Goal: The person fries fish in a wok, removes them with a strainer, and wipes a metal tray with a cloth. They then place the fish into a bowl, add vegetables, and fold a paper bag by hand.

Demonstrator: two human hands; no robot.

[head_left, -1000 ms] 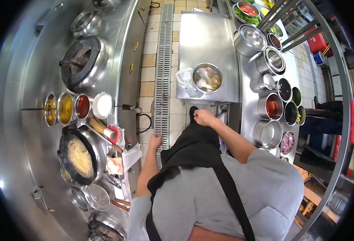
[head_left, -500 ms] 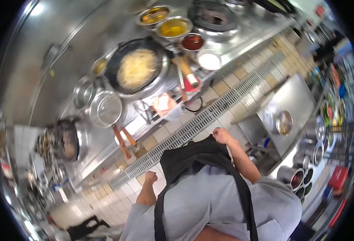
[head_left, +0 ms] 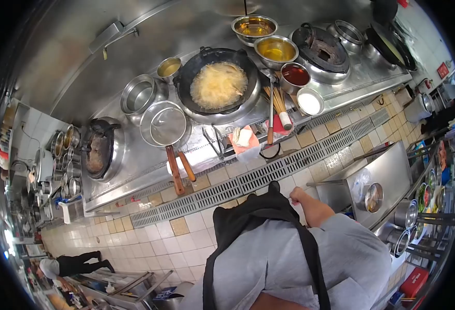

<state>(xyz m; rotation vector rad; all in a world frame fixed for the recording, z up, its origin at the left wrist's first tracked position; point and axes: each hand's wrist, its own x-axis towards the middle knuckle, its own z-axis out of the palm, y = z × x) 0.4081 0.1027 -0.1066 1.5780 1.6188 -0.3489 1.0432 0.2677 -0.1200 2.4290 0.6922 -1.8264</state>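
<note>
Edge of silver rectangular steel table [head_left: 390, 163] near, right of right hand [head_left: 298, 197]; long grey slotted drain [head_left: 269, 175] ahead. Fingers curled closed; any contents unclear. Black round wok [head_left: 184, 85] well ahead-left of them.

Pale food [head_left: 220, 85] bubbled in foaming oil inside a dark wok [head_left: 186, 89] set into the steel tabletop [head_left: 140, 156]. Right of it stood two metal bowls [head_left: 274, 65] of yellow liquid, a dark red liquid [head_left: 295, 74] in its own container and something white [head_left: 310, 102] in another. A bamboo brush [head_left: 279, 106] lay near the wok; a strainer [head_left: 164, 124] rested to its left. The right hand [head_left: 297, 197], fingers curled, hung beside the black apron [head_left: 258, 209].
</note>
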